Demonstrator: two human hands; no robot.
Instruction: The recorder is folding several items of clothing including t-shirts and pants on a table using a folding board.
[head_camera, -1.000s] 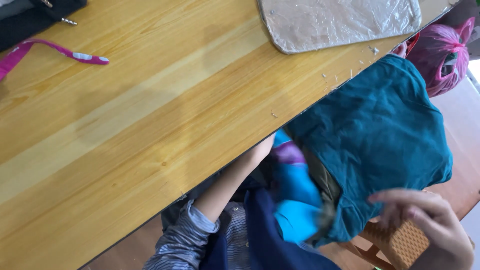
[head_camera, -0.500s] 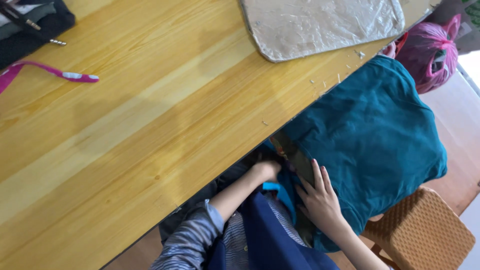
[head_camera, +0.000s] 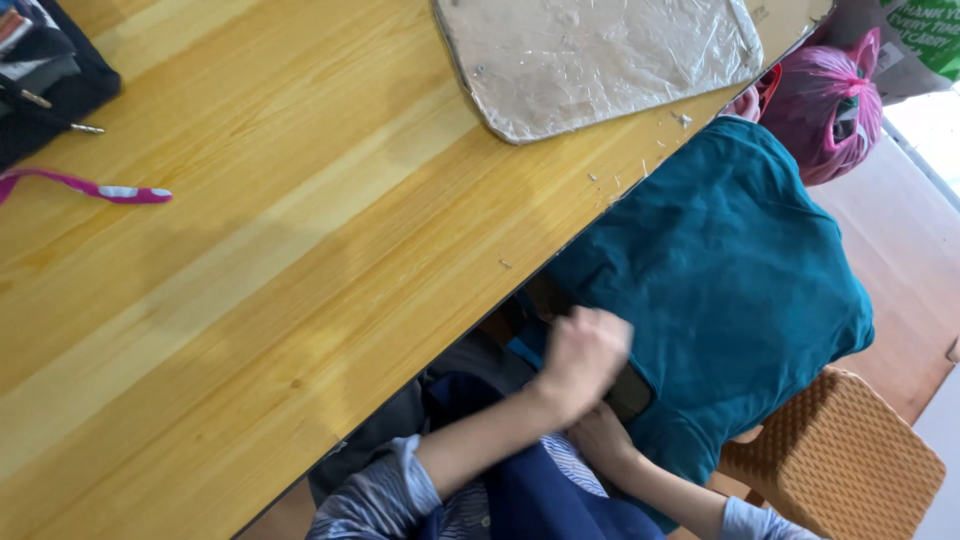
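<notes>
Left hand (head_camera: 582, 357) now fisted on teal cloth (head_camera: 730, 300) | right hand (head_camera: 600, 435) beneath, grip hidden

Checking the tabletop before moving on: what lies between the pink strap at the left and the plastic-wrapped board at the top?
In the head view, only bare wooden table lies between the pink strap and the plastic-wrapped board.

smooth glossy wood table (head_camera: 300, 300); soft matt teal cloth (head_camera: 730, 270); crinkled shiny plastic sheet (head_camera: 600, 55); rough woven wicker stool (head_camera: 840, 450).
</notes>
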